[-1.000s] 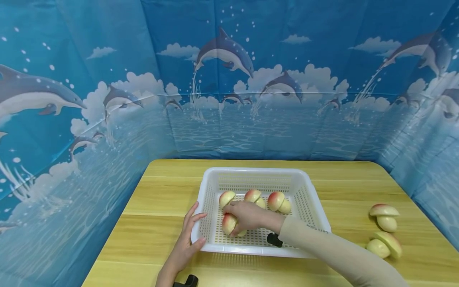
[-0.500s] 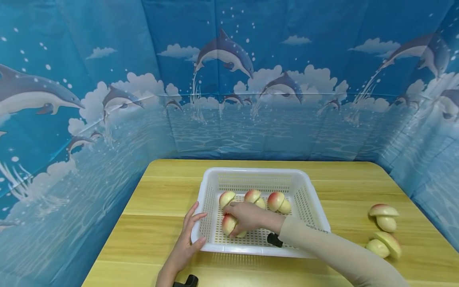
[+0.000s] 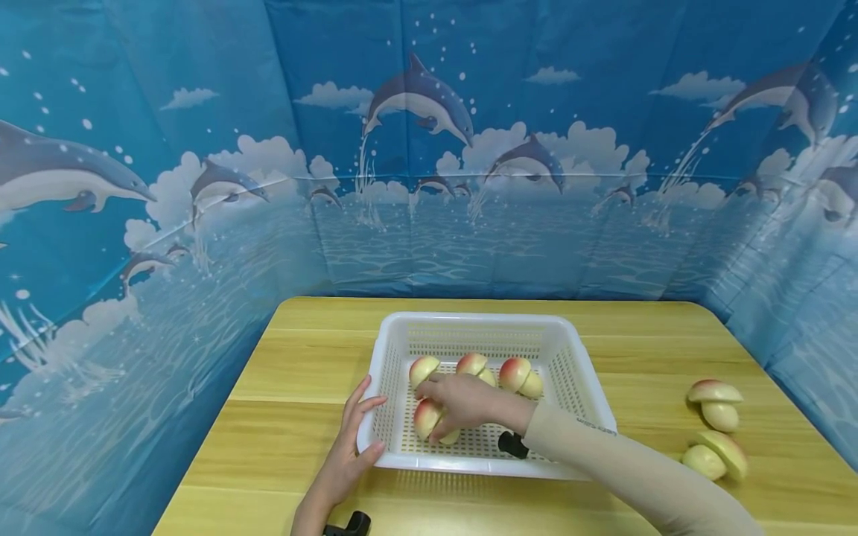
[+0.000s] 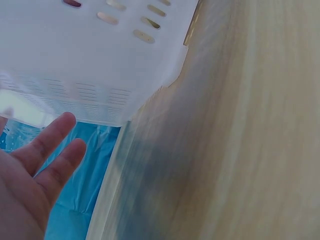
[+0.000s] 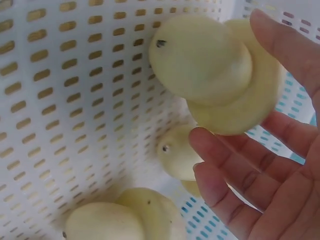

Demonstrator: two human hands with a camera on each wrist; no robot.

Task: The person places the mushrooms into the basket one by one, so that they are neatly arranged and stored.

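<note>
My right hand (image 3: pixel 462 402) reaches into a white plastic basket (image 3: pixel 496 467) and holds a toy mushroom (image 5: pixel 205 60) with a red and cream cap near the basket's front left. In the right wrist view, the thumb lies at one edge of the cap and the fingers at the other. Behind that hand are a second mushroom (image 3: pixel 424 370), a third mushroom (image 3: pixel 473 364) and another mushroom (image 3: pixel 516 374), in a row on the basket floor. My left hand (image 3: pixel 343 450) touches the basket's left side with fingers spread and fairly straight, its thumb at the front left corner.
Two more mushrooms, an upper one (image 3: pixel 717 402) and a lower one (image 3: pixel 717 455), lie on the wooden table (image 3: pixel 302 417) right of the basket. A blue dolphin-print curtain (image 3: pixel 429 246) surrounds the table's back and sides.
</note>
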